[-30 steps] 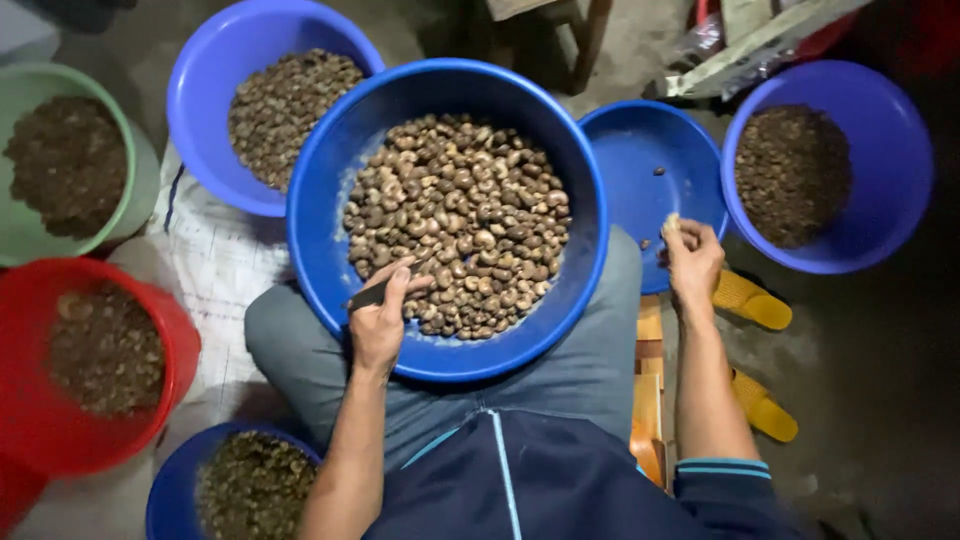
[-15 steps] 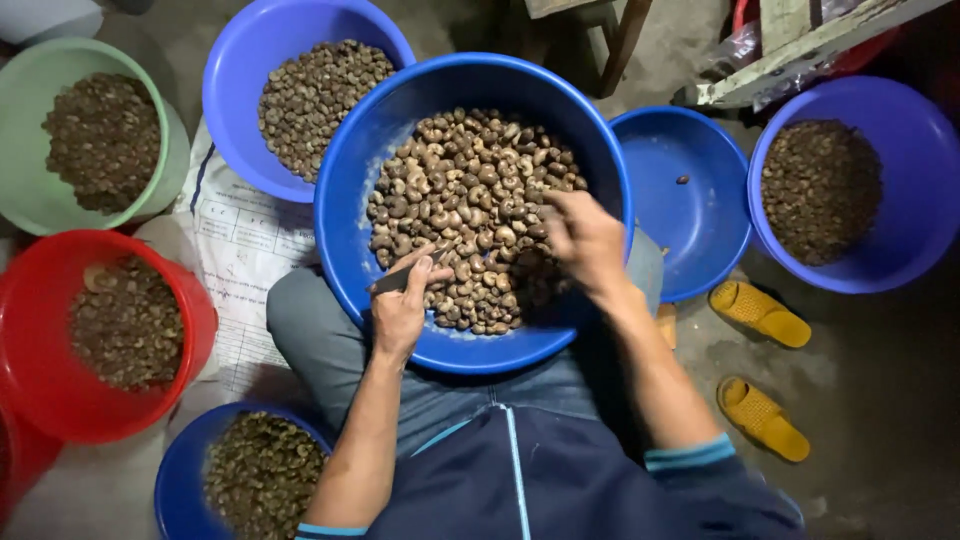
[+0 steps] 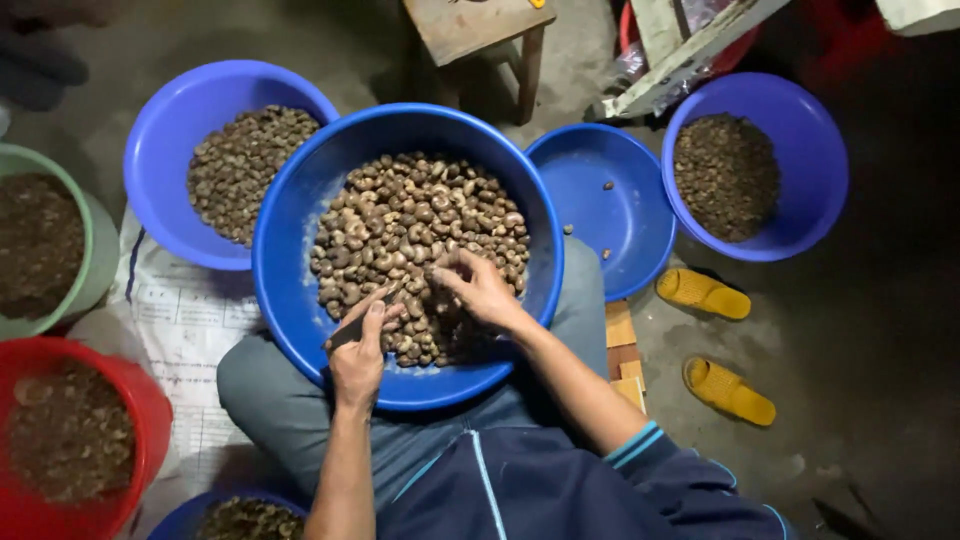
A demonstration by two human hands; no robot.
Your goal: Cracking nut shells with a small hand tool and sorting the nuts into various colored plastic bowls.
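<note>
- Grey concrete floor [image 3: 890,330], dim toward the right, with bowls set all round a seated person whose knees bear a big blue bowl [image 3: 290,270].
- That bowl holds a heap of brown nuts [image 3: 410,225], piled mostly in its middle and near side.
- Left hand [image 3: 358,350] rests at the near left edge of the heap, closed round a small dark tool [image 3: 345,333], the thumb laid along it toward the nuts.
- Right hand [image 3: 483,292] lies on the heap just right of the left one, fingers bent down and pinching among the nuts; whether it has one between the fingertips I cannot tell.
- Both hands are close together, near but not touching, over the near part of the heap.
- Beside the big bowl on the right sits a shallow blue bowl [image 3: 640,170], with only a few nuts in it.
- Farther right a purple-blue bowl [image 3: 815,190] holds dark, fine bits.
- Up left another blue bowl [image 3: 165,150] holds more nuts.
- At the left edge stand a green bowl [image 3: 95,260] and a red bowl [image 3: 150,410], both with brown stuff inside.
- Two yellow sandals [image 3: 715,340] lie on the floor to the right.
- Printed paper [image 3: 185,330] lies under the left-side bowls.
- A wooden stool [image 3: 480,30] stands behind the big bowl.
</note>
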